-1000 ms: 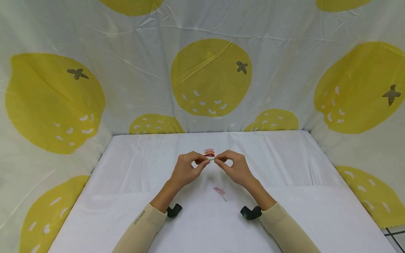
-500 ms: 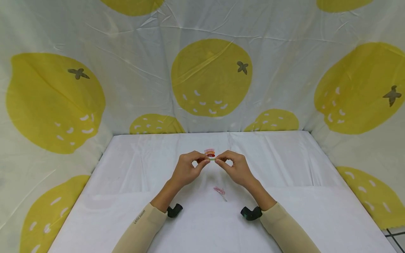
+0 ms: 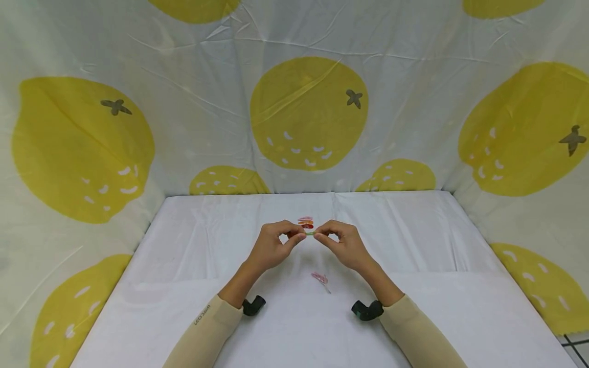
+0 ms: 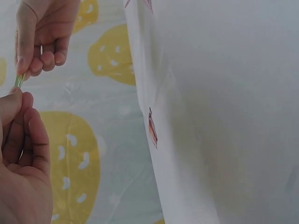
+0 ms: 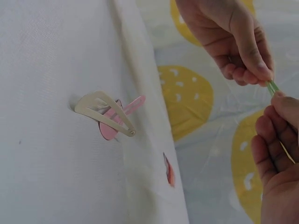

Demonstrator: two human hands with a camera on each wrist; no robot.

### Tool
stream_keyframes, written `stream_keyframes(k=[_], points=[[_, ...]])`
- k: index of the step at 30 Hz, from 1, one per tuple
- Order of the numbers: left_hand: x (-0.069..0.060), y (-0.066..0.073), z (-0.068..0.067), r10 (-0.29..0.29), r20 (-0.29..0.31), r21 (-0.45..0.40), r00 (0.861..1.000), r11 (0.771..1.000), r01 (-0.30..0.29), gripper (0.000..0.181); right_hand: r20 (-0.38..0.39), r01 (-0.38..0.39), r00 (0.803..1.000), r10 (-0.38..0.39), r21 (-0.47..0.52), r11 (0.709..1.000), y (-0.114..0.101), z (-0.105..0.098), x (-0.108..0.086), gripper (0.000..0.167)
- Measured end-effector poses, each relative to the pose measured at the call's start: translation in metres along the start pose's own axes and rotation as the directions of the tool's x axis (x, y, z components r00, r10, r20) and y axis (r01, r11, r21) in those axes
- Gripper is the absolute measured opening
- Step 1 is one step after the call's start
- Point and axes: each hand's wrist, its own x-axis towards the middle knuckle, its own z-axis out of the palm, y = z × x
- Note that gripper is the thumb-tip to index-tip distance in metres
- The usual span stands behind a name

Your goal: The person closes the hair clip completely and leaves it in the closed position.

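My left hand (image 3: 275, 245) and right hand (image 3: 344, 245) meet above the middle of the white table. Between thumb and fingers, each pinches one end of a slim green hair clip (image 3: 310, 233). In the right wrist view the green clip spans the small gap between both hands. Just beyond the fingertips lie a red hair clip (image 3: 307, 226), an orange clip (image 3: 306, 222) and a pink clip (image 3: 304, 218), side by side in a short row. Nearer the body, a cream snap clip (image 5: 88, 109) lies across a pink snap clip (image 5: 108, 130).
The table (image 3: 193, 306) is covered by a white cloth. A curtain (image 3: 405, 102) printed with yellow lemons stands along its back and sides. Each wrist wears a black camera mount (image 3: 367, 310) near the sleeve cuff. Floor tiles (image 3: 577, 345) show at the lower right.
Both hands stay in nearly the same place with the green hair clip pinched between them. The loose clips have not moved; only the head view shifts very slightly.
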Motion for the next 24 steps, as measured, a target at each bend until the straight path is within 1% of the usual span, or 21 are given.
stream_keyframes(k=[5, 11, 14, 18, 22, 24], points=[[-0.0007, -0.0001, 0.0012, 0.002, 0.013, -0.02, 1.0, 1.0, -0.001, 0.004, 0.031, 0.025, 0.999, -0.026, 0.027, 0.999, 0.0085, -0.0032, -0.0008, 0.01], [-0.0011, -0.0008, 0.0017, 0.003, 0.029, -0.026, 1.0, 1.0, -0.002, 0.005, 0.088, 0.057, 0.994, -0.065, 0.095, 0.994, 0.0103, -0.0067, -0.0011, 0.007], [-0.001, -0.0004, 0.0011, -0.002, 0.036, -0.02, 0.999, 1.0, 0.003, 0.004, 0.103, 0.062, 0.992, -0.073, 0.106, 0.992, 0.0106, -0.0068, -0.0014, 0.006], [-0.0012, -0.0007, 0.0002, -0.018, 0.04, -0.004, 0.999, 1.0, 0.018, 0.005, 0.081, 0.04, 0.996, -0.045, 0.065, 0.997, 0.0102, -0.0048, -0.0014, 0.007], [-0.0017, -0.0038, -0.0005, -0.046, 0.05, 0.007, 0.998, 0.999, 0.046, 0.007, 0.046, -0.008, 0.999, 0.007, 0.024, 1.0, 0.0083, -0.0015, -0.0017, 0.004], [-0.0016, -0.0052, -0.0008, -0.057, 0.051, 0.006, 0.997, 0.998, 0.057, 0.007, 0.035, -0.02, 0.999, 0.02, 0.002, 1.0, 0.0093, -0.0012, -0.0019, 0.004]])
